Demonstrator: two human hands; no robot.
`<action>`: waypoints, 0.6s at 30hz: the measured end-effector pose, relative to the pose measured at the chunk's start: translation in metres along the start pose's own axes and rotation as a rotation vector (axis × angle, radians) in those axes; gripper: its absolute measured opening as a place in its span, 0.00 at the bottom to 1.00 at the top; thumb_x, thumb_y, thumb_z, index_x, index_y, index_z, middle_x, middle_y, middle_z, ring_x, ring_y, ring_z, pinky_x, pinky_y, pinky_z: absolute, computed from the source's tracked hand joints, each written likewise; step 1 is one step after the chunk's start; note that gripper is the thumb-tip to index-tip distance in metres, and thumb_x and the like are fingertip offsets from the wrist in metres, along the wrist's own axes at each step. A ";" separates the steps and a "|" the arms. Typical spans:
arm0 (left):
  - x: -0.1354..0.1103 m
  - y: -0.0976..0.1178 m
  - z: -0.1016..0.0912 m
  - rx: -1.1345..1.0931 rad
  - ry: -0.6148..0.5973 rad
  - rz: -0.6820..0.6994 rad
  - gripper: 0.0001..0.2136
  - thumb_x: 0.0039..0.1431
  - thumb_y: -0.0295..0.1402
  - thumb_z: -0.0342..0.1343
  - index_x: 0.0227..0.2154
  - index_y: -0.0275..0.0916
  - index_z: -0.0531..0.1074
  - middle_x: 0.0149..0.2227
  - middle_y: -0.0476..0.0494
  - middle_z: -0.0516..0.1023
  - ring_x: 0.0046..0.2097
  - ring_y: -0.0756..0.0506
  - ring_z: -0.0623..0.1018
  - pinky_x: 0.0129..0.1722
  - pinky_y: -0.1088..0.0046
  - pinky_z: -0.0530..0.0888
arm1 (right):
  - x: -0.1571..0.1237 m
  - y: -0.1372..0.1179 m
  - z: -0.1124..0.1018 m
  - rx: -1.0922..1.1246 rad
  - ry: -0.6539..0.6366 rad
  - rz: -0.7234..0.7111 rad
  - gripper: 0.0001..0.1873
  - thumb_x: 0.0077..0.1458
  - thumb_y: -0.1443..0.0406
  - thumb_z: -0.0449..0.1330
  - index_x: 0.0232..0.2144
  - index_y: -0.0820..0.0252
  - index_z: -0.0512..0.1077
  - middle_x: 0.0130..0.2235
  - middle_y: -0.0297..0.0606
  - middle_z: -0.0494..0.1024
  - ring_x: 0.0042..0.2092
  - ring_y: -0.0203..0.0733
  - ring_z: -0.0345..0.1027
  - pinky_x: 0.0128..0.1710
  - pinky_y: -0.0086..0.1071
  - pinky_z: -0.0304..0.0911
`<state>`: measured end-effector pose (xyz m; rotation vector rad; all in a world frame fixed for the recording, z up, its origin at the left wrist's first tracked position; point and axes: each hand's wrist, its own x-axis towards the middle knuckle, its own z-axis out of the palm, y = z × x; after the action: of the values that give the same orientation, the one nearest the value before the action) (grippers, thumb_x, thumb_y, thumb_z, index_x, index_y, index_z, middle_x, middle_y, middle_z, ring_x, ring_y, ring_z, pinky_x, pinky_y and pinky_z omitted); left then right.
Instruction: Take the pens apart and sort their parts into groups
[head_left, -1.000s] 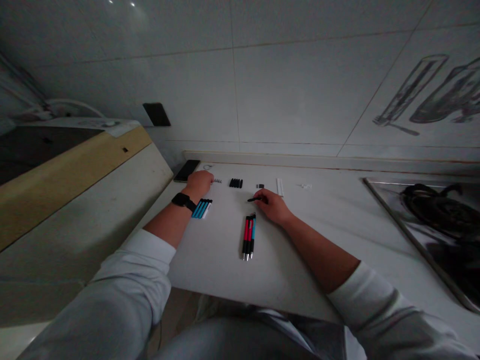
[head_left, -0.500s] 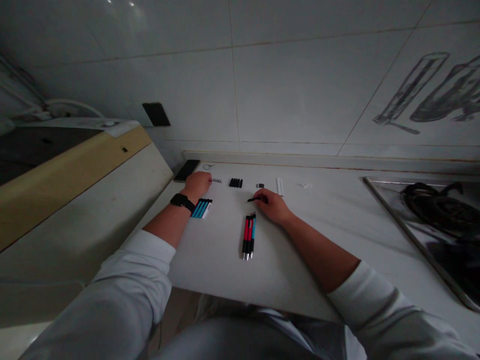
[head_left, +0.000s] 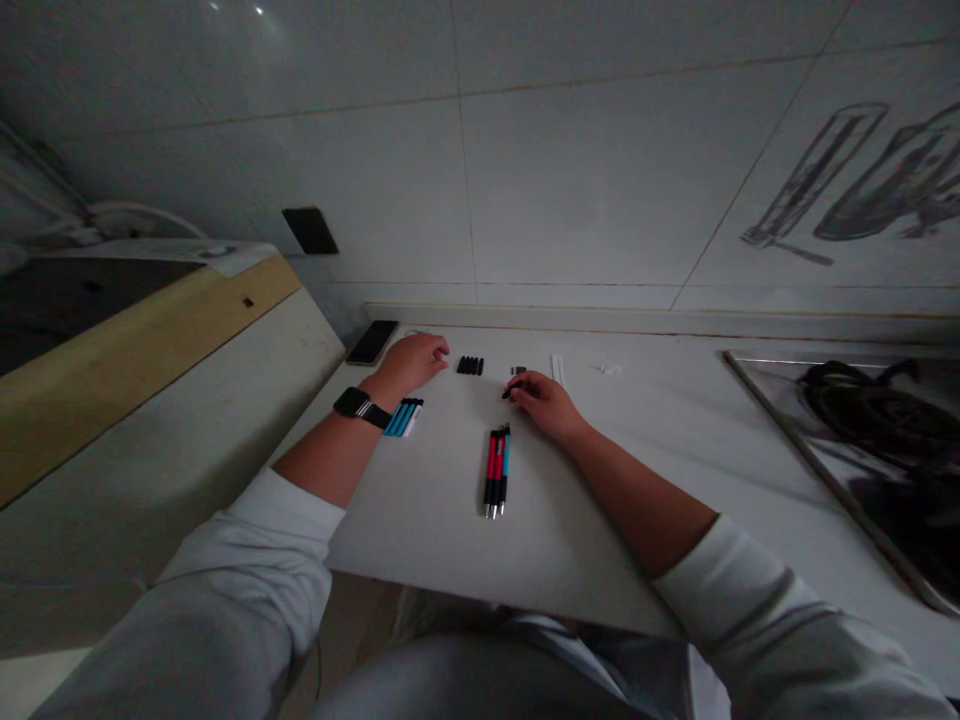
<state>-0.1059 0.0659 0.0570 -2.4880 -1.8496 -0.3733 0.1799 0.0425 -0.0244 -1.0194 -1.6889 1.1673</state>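
Observation:
My left hand [head_left: 415, 359] rests on the white counter [head_left: 450, 500] with curled fingers, over the spot where small springs lay; what it holds is hidden. A black watch [head_left: 355, 405] is on that wrist. My right hand [head_left: 544, 400] is closed on a small black pen part [head_left: 512, 389]. Three assembled pens [head_left: 496, 472], red and blue with black grips, lie side by side below my right hand. A bundle of blue and white pen barrels [head_left: 404, 416] lies next to my left wrist. A row of black pen tips [head_left: 470, 366] sits between the hands.
A black phone [head_left: 372, 342] lies at the counter's back left. White refills [head_left: 556, 368] and small white bits [head_left: 610, 369] lie near the wall. A steel stove top with black burner grates [head_left: 862, 420] is at the right. A wooden-edged surface [head_left: 135, 350] stands to the left.
My left hand has shifted right over the springs, covering them. My right hand has drawn the black part slightly closer to the small parts behind it.

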 end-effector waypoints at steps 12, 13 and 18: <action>-0.003 0.088 0.015 -0.196 -0.046 0.504 0.18 0.57 0.36 0.66 0.50 0.44 0.75 0.49 0.42 0.77 0.50 0.41 0.77 0.49 0.65 0.73 | 0.000 0.001 0.002 0.173 0.050 0.038 0.32 0.48 0.54 0.66 0.52 0.55 0.61 0.27 0.24 0.75 0.28 0.36 0.69 0.33 0.32 0.64; -0.003 0.089 0.016 -0.189 -0.040 0.494 0.18 0.57 0.37 0.66 0.50 0.43 0.75 0.49 0.42 0.77 0.50 0.41 0.77 0.49 0.65 0.73 | 0.001 0.001 0.002 0.174 0.054 0.040 0.32 0.48 0.54 0.66 0.52 0.55 0.61 0.27 0.24 0.75 0.28 0.36 0.69 0.32 0.32 0.64; 0.001 0.087 0.014 -0.156 -0.013 0.526 0.18 0.57 0.38 0.65 0.50 0.41 0.76 0.48 0.41 0.78 0.50 0.41 0.77 0.51 0.63 0.72 | 0.001 -0.001 0.003 0.154 0.065 0.041 0.30 0.50 0.52 0.65 0.52 0.55 0.62 0.27 0.24 0.74 0.28 0.36 0.69 0.32 0.31 0.63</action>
<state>-0.0210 0.0428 0.0545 -2.9441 -1.1308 -0.4883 0.1765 0.0425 -0.0239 -0.9894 -1.5090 1.2575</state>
